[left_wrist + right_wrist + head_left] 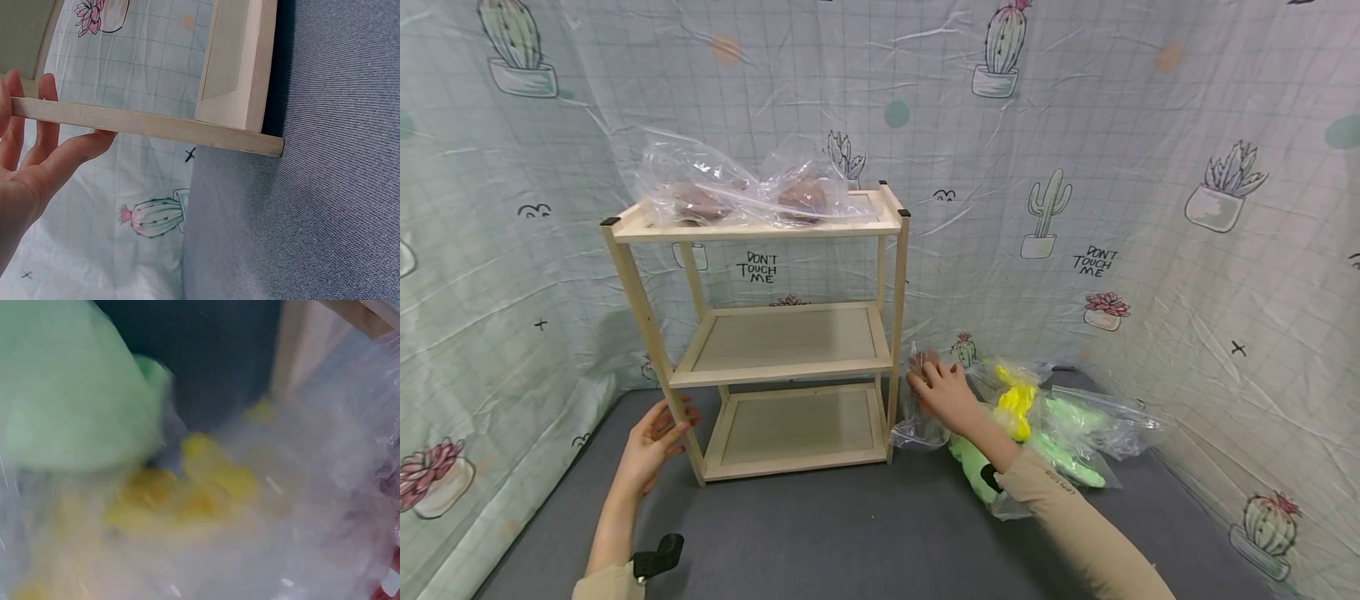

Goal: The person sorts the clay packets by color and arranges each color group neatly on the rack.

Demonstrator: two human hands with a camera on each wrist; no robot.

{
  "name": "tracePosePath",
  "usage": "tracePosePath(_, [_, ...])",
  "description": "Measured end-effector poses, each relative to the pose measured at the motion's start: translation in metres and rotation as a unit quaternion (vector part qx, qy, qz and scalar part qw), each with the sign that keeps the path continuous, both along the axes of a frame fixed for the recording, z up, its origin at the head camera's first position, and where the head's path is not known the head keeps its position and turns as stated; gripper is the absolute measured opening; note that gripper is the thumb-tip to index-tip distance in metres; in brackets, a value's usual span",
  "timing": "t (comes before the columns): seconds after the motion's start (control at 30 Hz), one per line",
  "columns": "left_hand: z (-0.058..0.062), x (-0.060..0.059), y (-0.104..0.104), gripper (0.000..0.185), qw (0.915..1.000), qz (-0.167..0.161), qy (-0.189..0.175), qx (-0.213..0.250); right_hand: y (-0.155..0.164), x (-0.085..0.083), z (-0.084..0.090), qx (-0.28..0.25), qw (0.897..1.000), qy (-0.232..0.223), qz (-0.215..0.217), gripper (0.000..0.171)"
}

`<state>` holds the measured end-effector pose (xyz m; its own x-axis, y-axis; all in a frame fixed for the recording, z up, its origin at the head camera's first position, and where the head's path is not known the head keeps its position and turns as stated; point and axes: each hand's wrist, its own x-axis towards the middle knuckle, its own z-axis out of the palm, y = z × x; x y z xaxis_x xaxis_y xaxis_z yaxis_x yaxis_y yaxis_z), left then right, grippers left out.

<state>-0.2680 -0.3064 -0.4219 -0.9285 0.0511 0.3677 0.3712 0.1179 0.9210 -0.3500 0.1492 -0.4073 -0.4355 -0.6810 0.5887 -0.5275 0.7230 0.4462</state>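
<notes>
Left hand [651, 442] wrapped loosely round front-left leg of pale wooden three-tier shelf [790, 342], fingers behind the post, thumb in front, likely to steady the frame on the grey mat [850, 533]. Right hand [942, 390] on clear plastic bag [917, 421] standing just beside shelf's right leg, fingers spread over its top; actual pinch cannot be told. Green and yellow bagged plush toys [1037, 425] piled on the mat right of that bag, within reach; two bagged brown items [745, 196] already on top tier.

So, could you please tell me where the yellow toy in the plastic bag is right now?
In the head view the yellow toy lies in a clear bag on the grey floor, right of the wooden shelf, just beyond the right hand and among the green toys.
</notes>
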Motion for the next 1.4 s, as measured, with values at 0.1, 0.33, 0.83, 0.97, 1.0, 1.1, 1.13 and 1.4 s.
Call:
tracePosePath(0.1, [0.000,0.001,0.000,0.038,1.0000,0.002,0.000,0.000,0.002,0.005,0.017,0.009,1.000,0.013,0.001,0.020])
tracePosePath(0.33, [0.000,0.001,0.000,0.040,0.9998,0.013,-0.011,-0.014,0.016,0.021,0.044,0.037,0.999,0.010,-0.008,0.037])
tracePosePath(0.83, [0.001,0.001,0.000,0.038,0.9989,0.028,-0.019,-0.032,0.061,0.043,0.099,0.045,0.996,0.066,0.037,0.054])
tracePosePath(0.97, [0.000,0.001,-0.001,0.038,0.9992,0.023,-0.016,-0.027,0.066,0.051,0.121,0.036,0.995,0.076,0.051,0.058])
tracePosePath(1.0, [0.000,0.001,-0.001,0.038,0.9993,0.023,-0.015,-0.027,0.066,0.053,0.126,0.034,0.995,0.078,0.054,0.058])
tracePosePath(1.1, [0.000,0.002,-0.001,0.037,0.9994,0.022,-0.013,-0.025,0.067,0.058,0.143,0.027,0.994,0.086,0.060,0.053])
tracePosePath(1.13, [0.000,0.002,0.000,0.037,0.9993,0.024,-0.013,-0.027,0.068,0.060,0.148,0.026,0.994,0.092,0.061,0.049])
tracePosePath(1.4, [-0.001,0.000,0.000,0.038,0.9994,0.024,-0.013,-0.022,0.067,0.066,0.193,0.027,0.986,0.147,0.068,0.042])
